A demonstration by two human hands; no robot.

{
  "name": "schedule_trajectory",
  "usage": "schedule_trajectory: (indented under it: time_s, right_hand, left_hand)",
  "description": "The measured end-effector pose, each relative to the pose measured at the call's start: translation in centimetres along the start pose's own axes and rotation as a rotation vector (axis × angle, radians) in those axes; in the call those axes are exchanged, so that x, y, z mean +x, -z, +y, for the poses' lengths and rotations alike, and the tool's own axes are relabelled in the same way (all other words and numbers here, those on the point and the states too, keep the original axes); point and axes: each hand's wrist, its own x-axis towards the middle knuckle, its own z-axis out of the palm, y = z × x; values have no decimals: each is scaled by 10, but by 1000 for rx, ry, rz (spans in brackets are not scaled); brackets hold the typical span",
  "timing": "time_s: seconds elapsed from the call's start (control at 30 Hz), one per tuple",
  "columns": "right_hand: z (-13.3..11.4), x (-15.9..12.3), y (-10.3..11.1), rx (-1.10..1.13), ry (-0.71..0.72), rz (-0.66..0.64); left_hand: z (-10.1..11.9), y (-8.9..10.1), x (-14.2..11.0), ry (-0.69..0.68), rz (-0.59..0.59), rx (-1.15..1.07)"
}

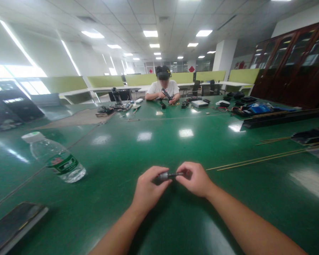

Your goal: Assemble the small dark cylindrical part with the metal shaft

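Note:
A small dark cylindrical part (171, 175) with a grey metal end is held level just above the green table (149, 148). My left hand (148, 189) pinches its grey left end with curled fingers. My right hand (195, 179) grips the dark right end, fingers closed round it. Both hands meet near the table's front middle.
A clear water bottle (55, 157) stands at the left and a phone (14, 225) lies at the front left. Thin brass rods (257, 159) lie to the right, beside dark trays (311, 136). Across the table sits another person (162, 90) among tools and parts.

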Motion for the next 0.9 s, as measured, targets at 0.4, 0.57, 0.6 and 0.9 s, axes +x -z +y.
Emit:
schedule_trajectory:
  time_s: [0.4,0.57,0.6,0.9]
  right_hand:
    - [1,0,1,0,7,20]
    - [3,1,1,6,6,26]
    - [3,1,1,4,5,26]
    - [3,2,1,14,-2,27]
  left_hand:
    - [-1,1,1,6,16,7]
    - [-2,2,1,17,20,19]
    - [-2,2,1,15,21,20]
    - [-1,4,2,18,32,36]
